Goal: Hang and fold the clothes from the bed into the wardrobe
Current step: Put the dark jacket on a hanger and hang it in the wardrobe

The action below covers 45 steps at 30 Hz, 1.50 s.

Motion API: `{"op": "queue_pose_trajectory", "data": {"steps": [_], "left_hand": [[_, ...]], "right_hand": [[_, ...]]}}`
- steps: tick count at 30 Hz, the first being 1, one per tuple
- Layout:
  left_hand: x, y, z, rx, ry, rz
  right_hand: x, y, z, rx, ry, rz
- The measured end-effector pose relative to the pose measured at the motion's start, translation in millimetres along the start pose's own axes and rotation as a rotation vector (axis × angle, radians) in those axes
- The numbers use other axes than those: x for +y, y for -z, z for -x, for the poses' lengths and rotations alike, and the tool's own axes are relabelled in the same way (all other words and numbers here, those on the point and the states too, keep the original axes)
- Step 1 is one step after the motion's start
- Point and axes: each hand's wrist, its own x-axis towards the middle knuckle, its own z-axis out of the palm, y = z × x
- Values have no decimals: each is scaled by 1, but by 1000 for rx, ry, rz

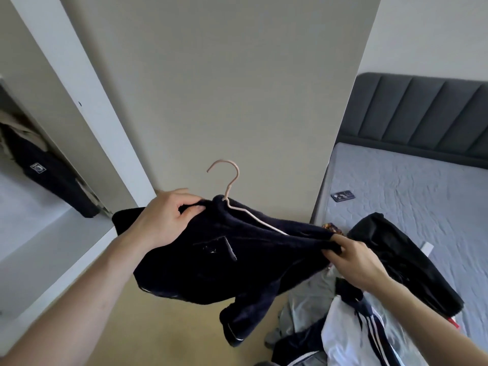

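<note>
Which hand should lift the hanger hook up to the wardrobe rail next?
Left. The left hand grips the dark navy fleece top at its collar, right beside the pale pink wire hanger, on the open wardrobe's side. The right hand pinches the far shoulder.

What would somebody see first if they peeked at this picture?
First, the dark navy top in the middle, gripped by the left hand at its collar and the right hand at its shoulder, with a pink hanger poking up from the neck. Next, the pile of clothes on the grey bed at the right, and a dark garment already hanging in the wardrobe at far left.
</note>
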Motion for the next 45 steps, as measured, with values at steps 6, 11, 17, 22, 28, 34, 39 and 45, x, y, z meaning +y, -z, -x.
{"op": "queue_pose_trajectory", "data": {"steps": [6,11,17,22,28,34,39,45], "left_hand": [[11,-26,21,24,65,-204],[26,-51,28,138,140,-185],[21,-54,53,283,245,-217],[18,-32,85,473,208,-338],[11,-40,96,290,114,-520],[-17,-33,96,322,457,-312],[-38,-20,103,422,541,-34],[-63,27,113,487,510,193]], "right_hand": [[-34,56,-13,87,142,-251],[-107,68,-5,-8,490,-319],[-131,83,-11,158,523,-564],[-105,88,-46,226,382,-436],[-137,55,-46,71,343,-593],[-210,21,-2,-414,829,-439],[-235,-32,2,-671,940,-105],[-266,-69,-15,-697,899,85]]}}
